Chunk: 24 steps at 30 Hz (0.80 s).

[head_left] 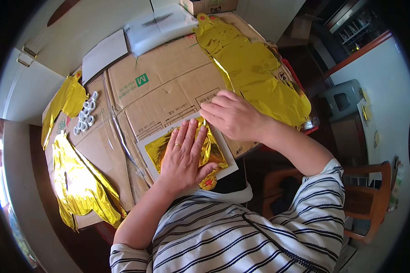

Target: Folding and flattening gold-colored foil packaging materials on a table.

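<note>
Head view: left hand (183, 154) lies flat, fingers spread, pressing folded gold foil (209, 152) onto a white card (146, 148) at the cardboard's (168, 86) near edge; right hand (232, 114), loosely curled and gripping nothing, touches the foil's far edge. Flattening seems underway; next likely needs firm, even smoothing.

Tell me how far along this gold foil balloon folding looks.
In hand: the left hand presses a folded gold foil balloon flat on a white card; the right hand rests at its top edge. Left: three unfolded foil balloons lie on the cardboard. No finished ones show.
</note>
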Each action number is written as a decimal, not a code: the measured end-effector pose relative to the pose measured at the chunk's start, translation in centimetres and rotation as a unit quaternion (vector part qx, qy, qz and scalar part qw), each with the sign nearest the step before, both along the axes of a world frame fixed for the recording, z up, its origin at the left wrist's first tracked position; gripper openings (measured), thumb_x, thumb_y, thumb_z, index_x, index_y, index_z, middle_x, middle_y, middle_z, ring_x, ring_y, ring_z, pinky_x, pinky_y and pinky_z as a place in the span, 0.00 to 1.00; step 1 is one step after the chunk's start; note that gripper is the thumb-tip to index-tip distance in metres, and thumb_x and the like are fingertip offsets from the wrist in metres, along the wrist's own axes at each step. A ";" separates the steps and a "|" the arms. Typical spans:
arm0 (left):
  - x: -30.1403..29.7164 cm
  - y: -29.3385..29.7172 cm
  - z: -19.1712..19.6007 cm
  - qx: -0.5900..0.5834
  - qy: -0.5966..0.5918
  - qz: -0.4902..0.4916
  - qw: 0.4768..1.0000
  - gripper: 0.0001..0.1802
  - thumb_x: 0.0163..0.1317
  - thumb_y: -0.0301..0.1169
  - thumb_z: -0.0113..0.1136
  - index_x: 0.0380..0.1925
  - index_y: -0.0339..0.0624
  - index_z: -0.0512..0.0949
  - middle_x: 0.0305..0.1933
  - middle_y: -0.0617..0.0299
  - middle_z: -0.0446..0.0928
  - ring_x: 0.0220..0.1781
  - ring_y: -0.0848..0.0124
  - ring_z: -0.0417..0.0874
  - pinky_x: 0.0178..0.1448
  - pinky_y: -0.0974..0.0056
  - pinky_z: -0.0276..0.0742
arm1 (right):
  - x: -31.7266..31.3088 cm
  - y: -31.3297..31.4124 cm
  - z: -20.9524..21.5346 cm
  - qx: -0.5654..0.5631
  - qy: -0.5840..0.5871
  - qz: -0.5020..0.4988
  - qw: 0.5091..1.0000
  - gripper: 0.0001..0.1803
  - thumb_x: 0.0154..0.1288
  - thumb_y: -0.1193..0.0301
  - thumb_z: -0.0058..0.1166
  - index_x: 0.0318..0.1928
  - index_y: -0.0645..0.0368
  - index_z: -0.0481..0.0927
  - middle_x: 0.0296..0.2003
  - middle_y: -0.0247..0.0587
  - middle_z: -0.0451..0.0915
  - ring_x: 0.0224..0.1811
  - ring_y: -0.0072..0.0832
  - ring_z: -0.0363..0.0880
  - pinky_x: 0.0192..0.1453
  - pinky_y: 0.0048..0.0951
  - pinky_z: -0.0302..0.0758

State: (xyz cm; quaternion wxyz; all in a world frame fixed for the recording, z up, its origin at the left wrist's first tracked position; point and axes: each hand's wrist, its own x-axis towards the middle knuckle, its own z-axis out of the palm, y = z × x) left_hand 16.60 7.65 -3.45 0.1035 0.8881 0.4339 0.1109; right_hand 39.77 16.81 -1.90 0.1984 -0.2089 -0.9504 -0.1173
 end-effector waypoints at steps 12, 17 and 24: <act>-0.1 0.0 -0.2 0.004 -0.020 -0.002 1.000 0.49 0.72 0.63 0.50 0.78 0.36 0.58 0.82 0.34 0.53 0.85 0.41 0.50 0.85 0.43 0.44 | 0.7 -3.3 -1.3 -0.127 -0.075 -0.092 0.985 0.38 0.69 0.48 0.58 0.70 0.60 0.73 0.76 0.46 0.64 0.79 0.46 0.59 0.84 0.56 0.49; -0.1 0.0 0.1 0.004 0.001 -0.006 1.000 0.44 0.73 0.63 0.50 0.79 0.49 0.60 0.82 0.34 0.51 0.85 0.39 0.50 0.85 0.42 0.45 | 0.9 -2.9 -1.0 -0.173 -0.052 -0.096 0.979 0.35 0.71 0.49 0.57 0.70 0.58 0.73 0.76 0.46 0.64 0.79 0.47 0.59 0.84 0.56 0.50; -0.1 0.0 -0.1 0.008 0.004 -0.004 1.000 0.40 0.73 0.63 0.49 0.77 0.53 0.66 0.82 0.33 0.51 0.85 0.39 0.50 0.84 0.40 0.46 | 0.7 -2.7 -1.1 -0.191 -0.026 -0.097 0.976 0.33 0.72 0.51 0.57 0.69 0.57 0.74 0.75 0.48 0.64 0.78 0.47 0.60 0.84 0.54 0.50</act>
